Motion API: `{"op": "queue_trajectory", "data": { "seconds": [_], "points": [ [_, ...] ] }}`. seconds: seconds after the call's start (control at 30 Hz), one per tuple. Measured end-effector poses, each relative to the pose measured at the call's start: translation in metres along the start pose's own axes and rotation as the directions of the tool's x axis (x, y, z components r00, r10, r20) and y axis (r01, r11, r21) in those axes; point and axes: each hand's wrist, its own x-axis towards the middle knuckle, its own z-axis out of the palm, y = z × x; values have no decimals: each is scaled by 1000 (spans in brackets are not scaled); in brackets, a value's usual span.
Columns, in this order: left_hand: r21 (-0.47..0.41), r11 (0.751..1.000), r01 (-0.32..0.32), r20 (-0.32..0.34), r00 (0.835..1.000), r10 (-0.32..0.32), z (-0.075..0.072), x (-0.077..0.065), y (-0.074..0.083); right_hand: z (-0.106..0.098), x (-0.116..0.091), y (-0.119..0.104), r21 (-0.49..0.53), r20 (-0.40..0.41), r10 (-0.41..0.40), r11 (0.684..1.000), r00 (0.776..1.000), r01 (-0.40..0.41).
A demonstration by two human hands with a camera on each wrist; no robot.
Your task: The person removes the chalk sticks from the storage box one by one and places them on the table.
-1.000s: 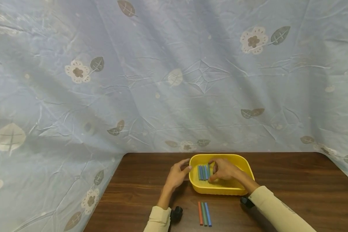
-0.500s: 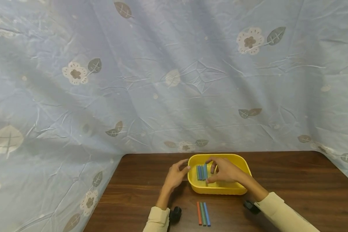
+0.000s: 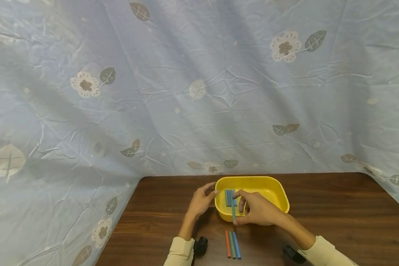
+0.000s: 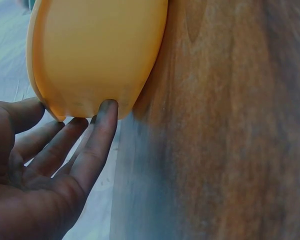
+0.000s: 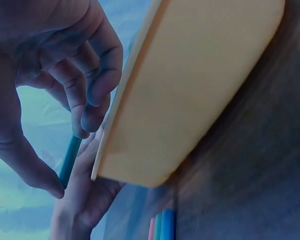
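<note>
In the head view, my right hand pinches a thin teal-green stick between thumb and fingertips, above the near rim of a yellow plastic tub. The same stick shows upright between thumb and fingers in the right wrist view. Several green and blue sticks lie side by side inside the tub at its left. My left hand rests against the tub's left end. In the left wrist view its fairly straight fingers touch the outer wall, with the thumb at the rim.
In front of the tub, a red stick, a green stick and a blue stick lie in a row on the brown wooden table. A pale patterned cloth hangs behind the table and along its left side.
My right hand has drawn the teal-green stick out of the row in the tub and brought it up and toward me, over the near rim. My left hand has stayed at the tub's end.
</note>
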Motion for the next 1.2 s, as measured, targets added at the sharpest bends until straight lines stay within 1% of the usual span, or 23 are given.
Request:
{"op": "queue_trajectory", "data": {
  "seconds": [0.23,0.37,0.53,0.77,0.9,1.13,1.2],
  "points": [
    [0,1000,4,3,1000,-4,0,-1,0,6,-12,-6,10,-3,-25,1000,1000,25],
    [-3,1000,5,13,1000,-5,1,-1,-1,10,-18,-7,36,-1,-40,999,999,40],
    [11,1000,9,15,1000,-10,0,-1,-1,16,-24,-8,94,22,-53,994,998,51],
    [16,1000,5,4,1000,-5,0,0,-1,25,-32,-7,127,60,-71,990,996,63],
    [29,1000,4,-1,1000,-4,0,0,0,32,-39,-5,133,85,-60,990,995,48],
    [24,1000,8,0,1000,-8,1,0,-1,41,-48,1,110,126,0,994,992,-14],
    [26,1000,11,-1,1000,-11,1,0,-1,42,-49,2,109,131,5,994,991,-19]
  ]
}}
